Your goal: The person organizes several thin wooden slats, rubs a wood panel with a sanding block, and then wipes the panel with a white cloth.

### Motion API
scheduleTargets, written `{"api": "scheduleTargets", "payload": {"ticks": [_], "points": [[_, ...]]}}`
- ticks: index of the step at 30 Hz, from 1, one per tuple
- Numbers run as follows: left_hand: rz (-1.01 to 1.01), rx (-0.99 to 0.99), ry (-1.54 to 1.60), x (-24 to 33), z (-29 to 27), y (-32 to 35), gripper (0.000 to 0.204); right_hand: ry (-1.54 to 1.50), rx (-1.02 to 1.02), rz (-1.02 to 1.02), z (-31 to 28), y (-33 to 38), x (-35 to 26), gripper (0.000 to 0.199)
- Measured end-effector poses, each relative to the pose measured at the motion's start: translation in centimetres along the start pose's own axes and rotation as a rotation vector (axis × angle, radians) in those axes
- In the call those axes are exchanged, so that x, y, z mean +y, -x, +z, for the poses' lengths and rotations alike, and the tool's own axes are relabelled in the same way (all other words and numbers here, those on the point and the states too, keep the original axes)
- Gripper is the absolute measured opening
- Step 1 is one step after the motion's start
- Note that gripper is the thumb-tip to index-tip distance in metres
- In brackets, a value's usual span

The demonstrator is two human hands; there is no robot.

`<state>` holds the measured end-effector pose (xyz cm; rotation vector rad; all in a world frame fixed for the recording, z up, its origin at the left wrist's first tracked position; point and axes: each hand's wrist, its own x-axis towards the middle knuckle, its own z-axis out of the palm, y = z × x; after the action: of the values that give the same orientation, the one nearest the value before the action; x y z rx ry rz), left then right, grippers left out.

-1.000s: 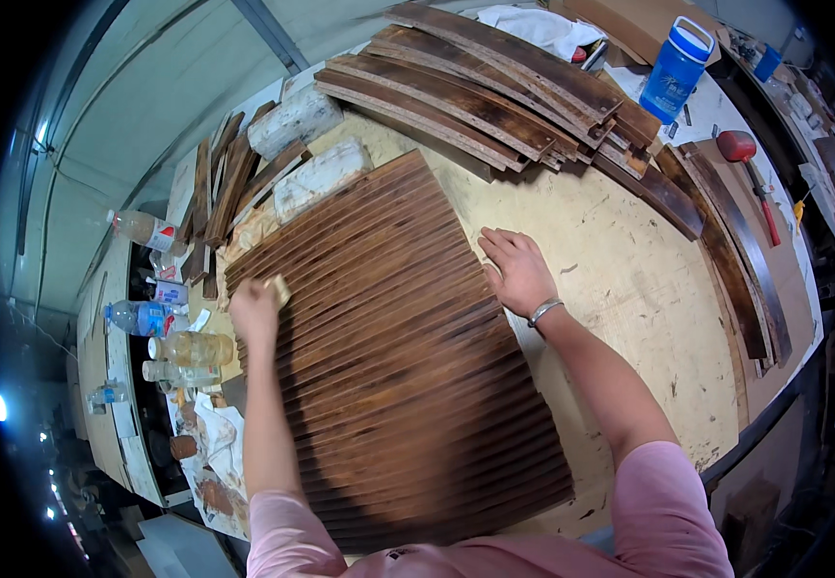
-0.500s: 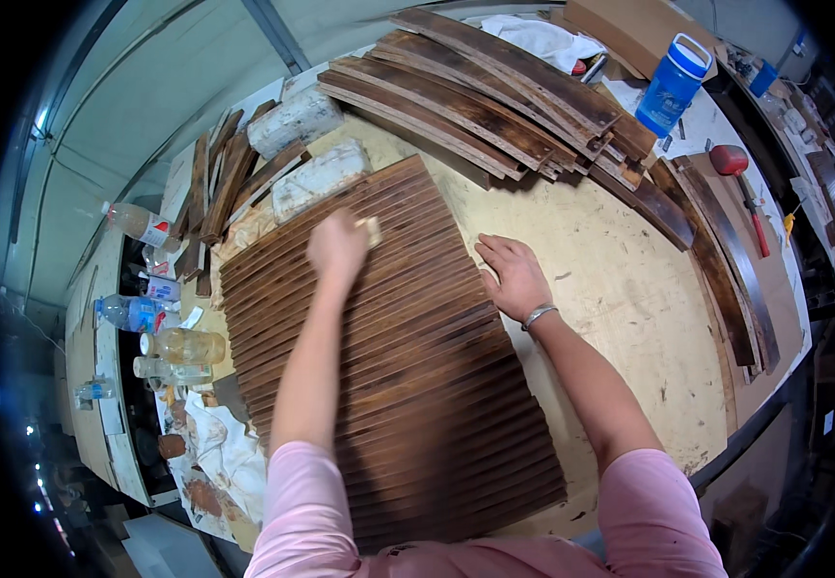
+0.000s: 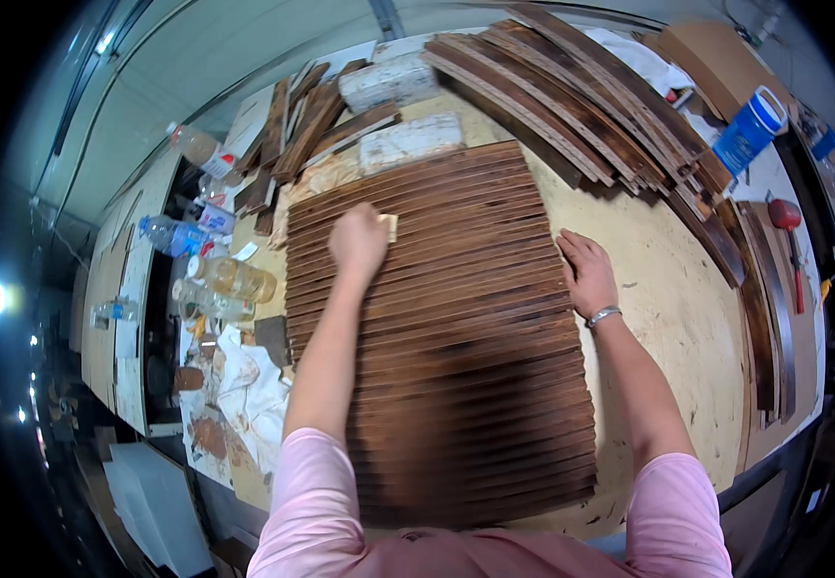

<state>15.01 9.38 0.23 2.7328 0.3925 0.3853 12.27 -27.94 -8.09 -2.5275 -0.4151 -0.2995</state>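
A ribbed panel of dark brown wooden slats [image 3: 465, 279] lies in front of me on the pale tabletop. My left hand [image 3: 357, 243] is on its upper left part, fingers closed around a small pale yellow pad [image 3: 392, 228]. Most of the pad is hidden in my grip, so I cannot make out its exact kind. At the panel's right edge rests my right hand [image 3: 591, 277], fingers stretched out and holding nothing, with a metal bracelet at the wrist.
Curved dark wooden strips [image 3: 552, 106] are stacked at the far right. Beyond the panel sit white wrapped blocks [image 3: 410, 143]. Several bottles [image 3: 234, 277] and a stained white cloth [image 3: 251, 385] line the left side. A blue jug [image 3: 749, 133] and a red-headed mallet [image 3: 784, 214] stand out on the right.
My left hand has slid leftward along the slats with the pad. My right hand stays by the panel's right edge. The whole view has turned, shifting the scene rightward.
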Motion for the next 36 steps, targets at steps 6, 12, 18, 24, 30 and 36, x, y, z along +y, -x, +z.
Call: {"api": "scheduleTargets", "payload": {"ticks": [6,12,18,24,30,36], "points": [[-0.273,0.093,-0.180,-11.3,-4.2,-0.3,0.015,-0.001,0.031,-0.007,-0.1,0.2,0.1,0.045],[-0.225,0.131,-0.032,-16.6,-6.0,0.7,0.017,0.008,0.007,-0.012,0.9,0.2,0.8,0.044],[-0.301,0.132,-0.119,-17.5,-5.7,1.3,0.018,0.019,-0.001,-0.001,0.3,0.0,0.5,0.041],[-0.204,0.112,0.023,-16.1,-4.4,1.6,0.016,0.021,0.006,-0.004,0.6,0.0,0.1,0.041],[-0.058,-0.048,0.171,5.7,4.2,2.2,0.015,0.027,-0.001,0.000,0.2,0.1,0.3,0.043],[0.276,-0.145,0.357,20.8,9.1,3.9,0.014,0.028,0.000,0.008,-0.1,-0.1,-0.3,0.043]]}}
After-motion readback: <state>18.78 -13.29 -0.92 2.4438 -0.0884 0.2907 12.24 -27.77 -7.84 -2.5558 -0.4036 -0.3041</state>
